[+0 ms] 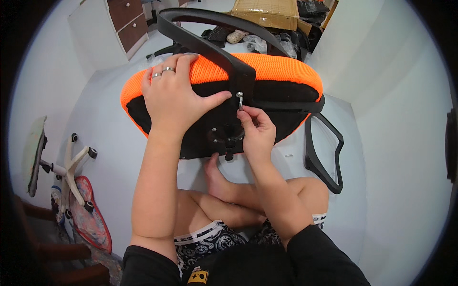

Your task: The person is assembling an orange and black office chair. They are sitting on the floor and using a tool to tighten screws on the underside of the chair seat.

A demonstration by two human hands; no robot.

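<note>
Orange mesh seat [281,64] tipped up, blk underside facing person. L hand [174,97] spread flat-ish over seat's upper L edge, fingers apart, thumb tip just beside bolt [239,94] in blk armrest [244,74]. R hand [259,131] thumb + index pinching lower end of bent metal key [241,102]; key's top at bolt, just above R fingers. 2nd blk armrest frame [311,155] on floor [343,229], R side.

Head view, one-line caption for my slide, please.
Left hand on an orange-and-black chair seat, right hand holding a slim metal piece at its black armrest.
</note>
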